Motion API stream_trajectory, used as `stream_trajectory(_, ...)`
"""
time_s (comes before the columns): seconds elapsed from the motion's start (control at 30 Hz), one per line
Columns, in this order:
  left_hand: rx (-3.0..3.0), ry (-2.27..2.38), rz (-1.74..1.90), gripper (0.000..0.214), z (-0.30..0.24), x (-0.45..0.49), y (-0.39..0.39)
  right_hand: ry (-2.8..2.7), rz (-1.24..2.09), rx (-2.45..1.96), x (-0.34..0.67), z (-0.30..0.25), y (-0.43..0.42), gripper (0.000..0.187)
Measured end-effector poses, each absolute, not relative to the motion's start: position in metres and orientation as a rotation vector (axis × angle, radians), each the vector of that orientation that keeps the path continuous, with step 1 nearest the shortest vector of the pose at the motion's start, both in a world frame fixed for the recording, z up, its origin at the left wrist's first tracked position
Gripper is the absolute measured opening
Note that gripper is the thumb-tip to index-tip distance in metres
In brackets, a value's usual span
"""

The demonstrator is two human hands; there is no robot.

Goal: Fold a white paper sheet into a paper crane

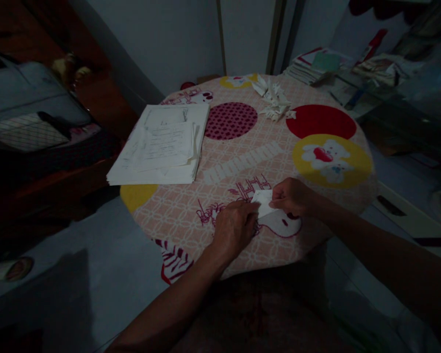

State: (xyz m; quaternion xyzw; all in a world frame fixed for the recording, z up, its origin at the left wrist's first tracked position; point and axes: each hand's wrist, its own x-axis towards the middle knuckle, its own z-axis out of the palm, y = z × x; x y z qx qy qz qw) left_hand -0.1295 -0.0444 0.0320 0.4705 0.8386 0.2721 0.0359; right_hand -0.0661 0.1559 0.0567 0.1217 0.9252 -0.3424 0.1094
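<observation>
A small white piece of paper [263, 202] lies low over the near part of the cloth-covered table, between my two hands. My right hand [289, 197] is closed, pinching its right edge between thumb and fingers. At its lower left edge my left hand [235, 223] is closed too, fingers bent together on the paper and knuckles up. Its fingertips are partly hidden. A printed white figure [284, 226] on the cloth shows just below the paper.
A stack of handwritten sheets [127, 164] occupies the table's left side. Folded or crumpled white paper pieces [274, 100] lie in a heap at the back. Past the right edge, a pile of papers [308, 66] sits beside a glass surface [397, 105]. A bag [33, 93] is at far left.
</observation>
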Motion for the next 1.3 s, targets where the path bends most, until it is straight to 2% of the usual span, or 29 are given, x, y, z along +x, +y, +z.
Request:
stream_trajectory(0.4,1.480,2.571,0.812,0.027,0.031,-0.130,-0.044,2.723,-0.923,0.396,-0.067,0.064,0.150,0.018)
stream_trajectory(0.7,2.067,2.299,0.816,0.025,0.017,-0.139,-0.046,2.745,-0.921,0.394,-0.068,0.062,0.152,0.018)
stream_trajectory(1.17,2.137,2.287,0.802,0.026,0.013,-0.142,-0.049,2.806,-0.738,0.467,-0.055,0.073,0.157,0.009)
stream_trajectory(1.23,2.145,2.279,0.806,0.027,0.012,-0.142,-0.049,2.832,-0.797,0.545,-0.054,0.079,0.155,0.009)
stream_trajectory(1.3,2.148,2.270,0.801,0.027,0.011,-0.143,-0.048,2.766,-1.009,0.613,-0.056,0.081,0.150,0.006)
